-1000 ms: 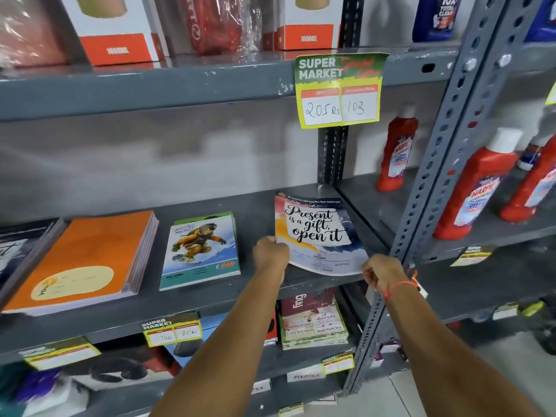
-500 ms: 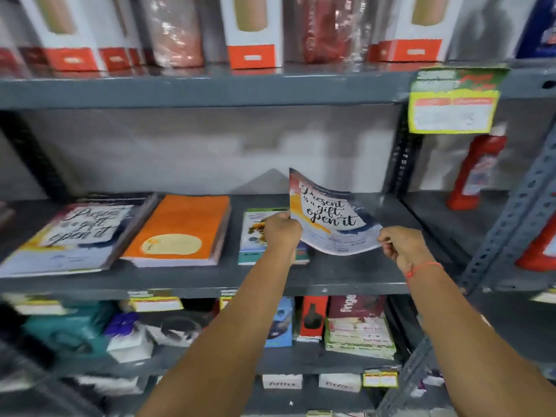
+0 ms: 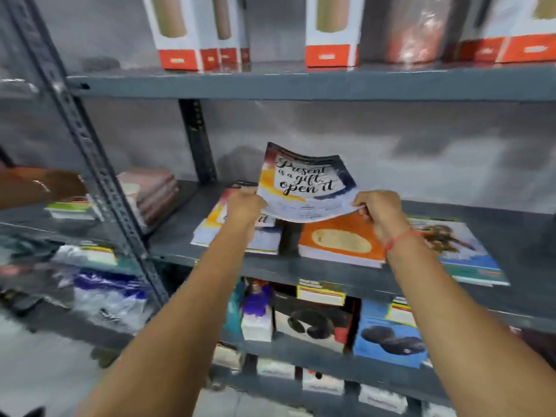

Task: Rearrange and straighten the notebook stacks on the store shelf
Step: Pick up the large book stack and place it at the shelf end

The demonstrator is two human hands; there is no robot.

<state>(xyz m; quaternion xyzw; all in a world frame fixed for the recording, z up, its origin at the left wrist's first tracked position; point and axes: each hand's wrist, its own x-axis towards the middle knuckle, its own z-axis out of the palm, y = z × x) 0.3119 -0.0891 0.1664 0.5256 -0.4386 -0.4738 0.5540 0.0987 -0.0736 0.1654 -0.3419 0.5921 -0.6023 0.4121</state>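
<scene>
I've carried the "Present is a gift" notebook (image 3: 305,185) leftward; my left hand (image 3: 245,204) and right hand (image 3: 377,210) pinch its lower corners mid-frame, above the matching stack (image 3: 240,233), ready to lay down.

I hold a notebook (image 3: 307,183) above the middle shelf (image 3: 346,276), my left hand (image 3: 245,206) at its left edge, my right hand (image 3: 380,210) at its right. Beneath it, three stacks lie side by side: matching stack (image 3: 234,236) left, plain stack (image 3: 340,245) centre, illustrated stack (image 3: 463,251) right.
</scene>
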